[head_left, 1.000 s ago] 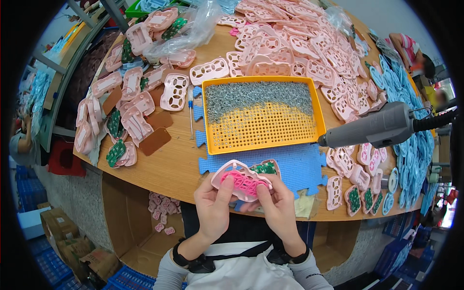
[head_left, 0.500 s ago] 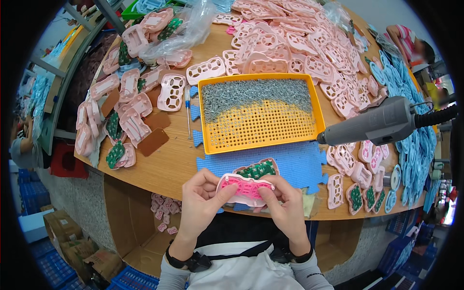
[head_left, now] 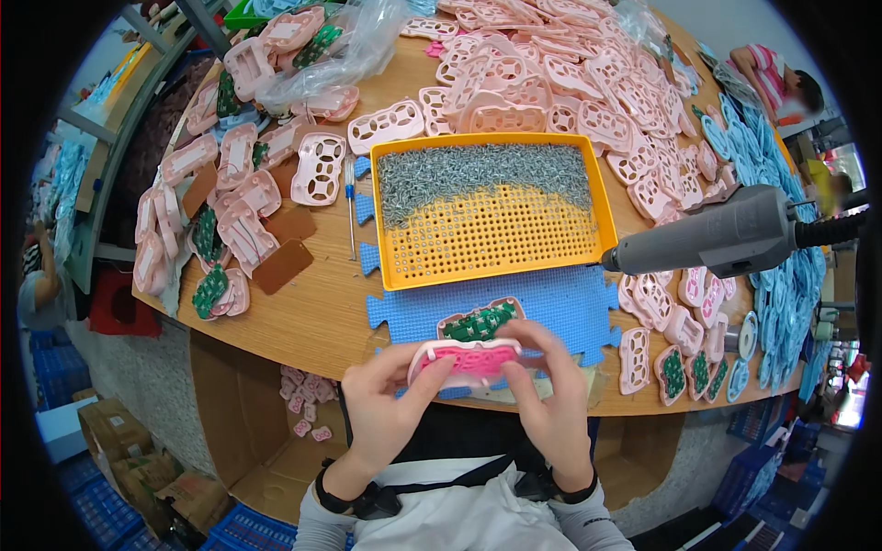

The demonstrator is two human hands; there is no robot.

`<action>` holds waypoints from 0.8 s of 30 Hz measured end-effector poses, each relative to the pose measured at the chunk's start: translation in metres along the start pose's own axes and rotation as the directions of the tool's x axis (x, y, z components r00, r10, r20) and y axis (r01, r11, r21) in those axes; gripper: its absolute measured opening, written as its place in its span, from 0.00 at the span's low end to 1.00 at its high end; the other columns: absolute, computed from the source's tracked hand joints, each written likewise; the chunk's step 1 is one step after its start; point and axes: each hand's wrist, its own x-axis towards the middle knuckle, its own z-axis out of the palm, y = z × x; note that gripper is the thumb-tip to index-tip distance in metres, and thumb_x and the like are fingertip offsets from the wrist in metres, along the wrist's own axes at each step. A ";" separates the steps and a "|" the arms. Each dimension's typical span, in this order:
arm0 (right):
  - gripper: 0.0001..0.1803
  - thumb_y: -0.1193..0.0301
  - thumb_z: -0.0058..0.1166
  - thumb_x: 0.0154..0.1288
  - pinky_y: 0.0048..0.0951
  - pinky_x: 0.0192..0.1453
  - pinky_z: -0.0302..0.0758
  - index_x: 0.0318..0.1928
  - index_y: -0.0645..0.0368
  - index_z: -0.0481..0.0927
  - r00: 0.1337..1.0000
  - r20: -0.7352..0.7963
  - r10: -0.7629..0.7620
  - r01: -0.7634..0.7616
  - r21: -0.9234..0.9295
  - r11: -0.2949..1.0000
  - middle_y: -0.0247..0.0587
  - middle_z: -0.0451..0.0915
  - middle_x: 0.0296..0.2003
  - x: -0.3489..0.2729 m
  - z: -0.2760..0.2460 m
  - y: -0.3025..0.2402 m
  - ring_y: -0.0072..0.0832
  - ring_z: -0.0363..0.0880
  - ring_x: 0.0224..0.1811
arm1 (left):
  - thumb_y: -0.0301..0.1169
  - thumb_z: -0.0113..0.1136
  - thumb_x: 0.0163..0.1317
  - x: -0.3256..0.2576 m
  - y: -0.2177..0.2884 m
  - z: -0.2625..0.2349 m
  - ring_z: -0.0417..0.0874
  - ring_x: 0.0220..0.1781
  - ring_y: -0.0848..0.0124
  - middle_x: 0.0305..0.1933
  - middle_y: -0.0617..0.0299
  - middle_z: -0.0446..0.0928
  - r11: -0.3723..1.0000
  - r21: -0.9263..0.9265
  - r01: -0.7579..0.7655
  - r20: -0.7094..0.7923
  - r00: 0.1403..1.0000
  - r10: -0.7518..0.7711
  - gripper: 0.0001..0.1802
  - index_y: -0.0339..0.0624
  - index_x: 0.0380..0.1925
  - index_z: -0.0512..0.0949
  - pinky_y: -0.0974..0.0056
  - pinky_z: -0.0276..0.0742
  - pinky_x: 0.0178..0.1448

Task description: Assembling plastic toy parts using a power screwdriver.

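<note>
Above the near edge of the table, a light pink plastic shell with a bright pink rubber button pad (head_left: 473, 365) in it is held level between both hands. My left hand (head_left: 390, 390) grips its left end, thumb on the pad and fingers behind. At the right end my right hand (head_left: 554, 395) has its thumb against the front, with the index finger arched over the top corner. Just beyond lies another pink shell with a green circuit board (head_left: 482, 321), on a blue foam mat (head_left: 574, 317); the held shell hides its near edge.
A yellow perforated tray (head_left: 608, 220) of screws (head_left: 478, 170) stands past the mat. An electric screwdriver (head_left: 707, 241) juts in from the right. Pink shells (head_left: 542, 83) are heaped at the back. A thin screwdriver (head_left: 350, 207) lies left of the tray, near brown sheets (head_left: 283, 266).
The held shell has tipped so its front shows more narrowly. My right index finger has risen and arched over the corner. The table view has shifted slightly left.
</note>
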 end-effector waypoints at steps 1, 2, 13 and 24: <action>0.22 0.78 0.60 0.55 0.32 0.48 0.75 0.51 0.65 0.72 0.977 -0.128 -0.171 0.149 -0.168 0.974 0.52 0.77 0.48 -0.001 0.002 -0.001 0.38 0.78 0.47 | 0.20 0.63 0.53 -0.001 0.003 0.002 0.84 0.34 0.71 0.32 0.54 0.83 0.928 0.230 -0.293 -0.015 0.952 0.305 0.10 0.30 0.38 0.80 0.70 0.79 0.38; 0.22 0.78 0.60 0.55 0.32 0.48 0.75 0.51 0.65 0.72 0.978 -0.117 -0.174 0.153 -0.168 0.974 0.52 0.77 0.48 -0.007 0.005 -0.002 0.38 0.78 0.47 | 0.19 0.64 0.51 -0.003 0.004 0.001 0.85 0.32 0.67 0.31 0.54 0.82 0.721 0.449 -0.527 0.031 0.816 0.577 0.13 0.32 0.39 0.81 0.68 0.80 0.38; 0.24 0.83 0.58 0.55 0.29 0.57 0.71 0.52 0.71 0.67 0.992 -0.119 -0.047 0.100 0.495 0.863 0.48 0.75 0.47 -0.036 -0.002 0.014 0.29 0.75 0.50 | 0.29 0.68 0.44 -0.011 0.008 0.022 0.76 0.52 0.54 0.56 0.48 0.71 0.428 0.467 -0.774 0.465 0.626 0.626 0.27 0.34 0.48 0.76 0.59 0.77 0.51; 0.17 0.80 0.46 0.66 0.15 0.45 0.70 0.55 0.69 0.70 0.969 0.140 0.202 -0.245 0.478 0.843 0.40 0.81 0.40 0.001 -0.033 0.027 0.16 0.77 0.42 | 0.32 0.75 0.38 0.022 0.003 -0.009 0.76 0.55 0.53 0.55 0.44 0.73 0.602 0.374 -0.705 0.496 0.701 0.512 0.23 0.42 0.39 0.81 0.56 0.74 0.55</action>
